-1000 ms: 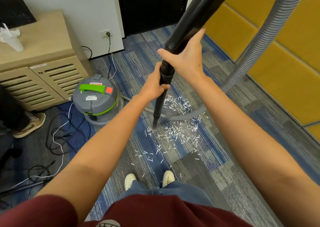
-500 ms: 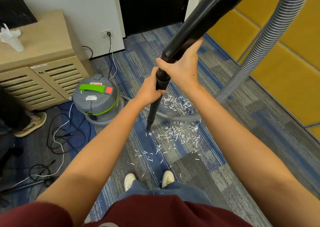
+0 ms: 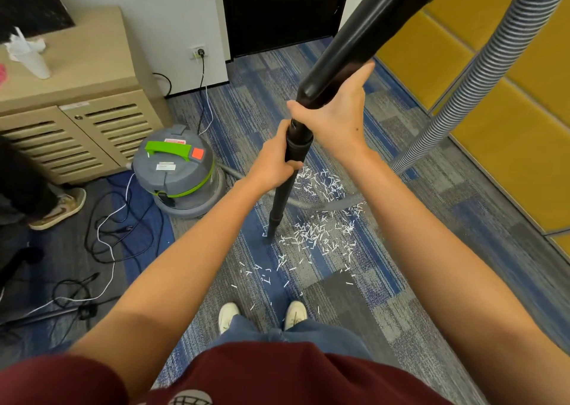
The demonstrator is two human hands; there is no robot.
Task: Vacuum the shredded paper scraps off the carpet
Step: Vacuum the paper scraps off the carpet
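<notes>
— Where are the scraps (image 3: 317, 232)?

— On the carpet (image 3: 462, 219), mid-floor. The thick of them lies just right of the nozzle tip, with another patch farther off and a thin scatter nearer, toward the white shoes (image 3: 229, 315).

— And the wand (image 3: 354, 43)?

— Black, slanting down from the upper right. Its narrow end stands on the carpet at the left edge of the pile; a few scraps touch the tip.

— The hands?

— Both wrapped round it. The left hand (image 3: 274, 164) grips the thin tube just below the collar, fingers curled about it. The right hand (image 3: 336, 117) clasps the lower end of the thick tube, right above the left, the two nearly touching.

— The hose (image 3: 481, 74)?

— Grey, ribbed. It drops along the right side, then runs left over the floor, across the far scraps, behind the wand, to the vacuum (image 3: 177, 170).

— Where is that?

— Left of the wand, on the carpet: a grey drum with a green handle and an orange square on top.

— What else?

— A beige slatted cabinet (image 3: 77, 96) at far left with a white cup (image 3: 34, 62) on it. Cables (image 3: 123, 228) tangled on the floor at left, one plugged into a wall socket (image 3: 199, 53). A tan sneaker (image 3: 61, 208) at the left edge. A dark door (image 3: 277, 9) far off, yellow panels (image 3: 509, 142) along the right.
</notes>
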